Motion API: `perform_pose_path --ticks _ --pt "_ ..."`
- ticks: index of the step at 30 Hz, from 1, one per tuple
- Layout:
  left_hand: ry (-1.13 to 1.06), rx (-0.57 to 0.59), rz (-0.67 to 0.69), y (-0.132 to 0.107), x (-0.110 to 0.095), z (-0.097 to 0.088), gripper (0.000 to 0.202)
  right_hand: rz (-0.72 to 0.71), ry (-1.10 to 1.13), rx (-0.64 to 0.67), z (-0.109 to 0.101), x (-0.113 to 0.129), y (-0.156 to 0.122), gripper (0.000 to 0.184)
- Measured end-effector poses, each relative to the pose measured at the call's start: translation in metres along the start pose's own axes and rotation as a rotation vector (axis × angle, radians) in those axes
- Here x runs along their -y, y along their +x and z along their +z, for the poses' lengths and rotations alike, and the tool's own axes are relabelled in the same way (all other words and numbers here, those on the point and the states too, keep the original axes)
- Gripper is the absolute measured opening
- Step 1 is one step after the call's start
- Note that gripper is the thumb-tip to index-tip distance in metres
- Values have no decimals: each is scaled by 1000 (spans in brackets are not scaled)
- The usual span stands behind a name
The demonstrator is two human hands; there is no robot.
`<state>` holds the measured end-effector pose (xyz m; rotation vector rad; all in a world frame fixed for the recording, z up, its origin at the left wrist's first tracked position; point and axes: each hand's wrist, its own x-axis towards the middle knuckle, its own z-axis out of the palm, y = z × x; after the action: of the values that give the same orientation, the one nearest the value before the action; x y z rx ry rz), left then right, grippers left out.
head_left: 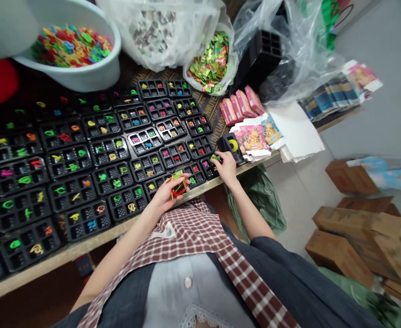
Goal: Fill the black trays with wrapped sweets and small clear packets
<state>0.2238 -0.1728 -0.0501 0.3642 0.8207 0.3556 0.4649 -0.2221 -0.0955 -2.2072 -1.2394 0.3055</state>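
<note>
1. Small colourful pieces [178, 187] are held in the left hand [164, 195], its fingers loosely curled.
2. A green piece [215, 157], seemingly a packet, is pinched in the right hand [227, 167], fingertips nearly together, over a compartmented black tray [208, 170].

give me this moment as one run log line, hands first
left hand: holds small colourful pieces | right hand: green packet, at black compartment tray | farther back: pink boxes, plastic bag of packets
</note>
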Motion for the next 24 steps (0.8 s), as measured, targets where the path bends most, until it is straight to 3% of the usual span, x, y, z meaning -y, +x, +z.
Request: perform_pose_path --ticks 2,3,6,8,11,14,16,20,22,24 --pt "57 11 -16 2 -1 2 21 -69 140 6 -1 16 -5 35" --pt "88 17 -28 4 -1 3 21 -122 225 72 -2 27 -9 37" --pt "158 4 -81 8 0 7 20 -300 430 347 -2 60 -21 23" --pt "169 -10 -103 10 2 8 21 -329 506 424 -1 75 -26 19" --pt "143 10 -99 10 5 5 22 -194 629 360 5 78 -23 23" --pt "95 27 -49 9 5 -3 20 -70 640 224 15 64 -13 19" --pt "52 3 -4 9 3 -8 19 -86 516 200 23 55 -8 13" --pt "-19 -56 56 7 -1 -13 21 -200 210 302 40 51 -6 11" --pt "-40 -65 85 7 -3 -14 26 -209 173 296 43 56 -8 3" --pt "-53 -83 117 7 -5 -14 29 -195 235 250 40 66 -12 9"
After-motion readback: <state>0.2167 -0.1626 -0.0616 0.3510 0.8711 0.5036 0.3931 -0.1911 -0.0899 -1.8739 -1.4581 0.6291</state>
